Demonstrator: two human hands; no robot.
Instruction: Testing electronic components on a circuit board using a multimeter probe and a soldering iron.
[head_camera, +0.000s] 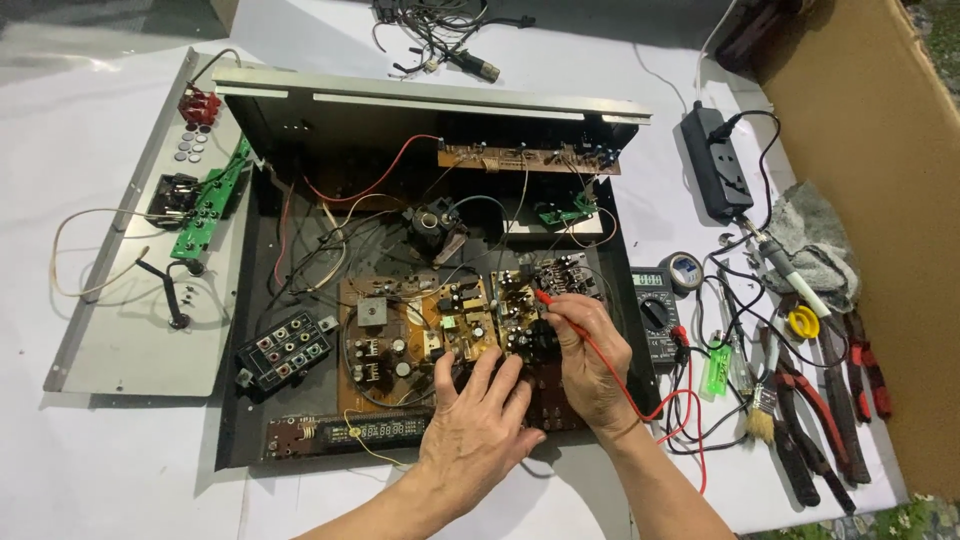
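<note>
Right hand (590, 360) pinches a thin red probe (548, 300), tip on the brown circuit board (450, 325) inside the black metal chassis (300, 420). Left hand (478, 430) lies flat, fingers spread, on the board's edge. Multimeter (655, 312) and pliers (835, 400) crowd the white tabletop (120, 460).

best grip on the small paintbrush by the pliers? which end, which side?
Grip the paintbrush by its slim handle, fingers coming from above across its width. It lies flat with the bristles toward the person and the handle pointing away; pliers crowd its right side, cables its left.
</note>
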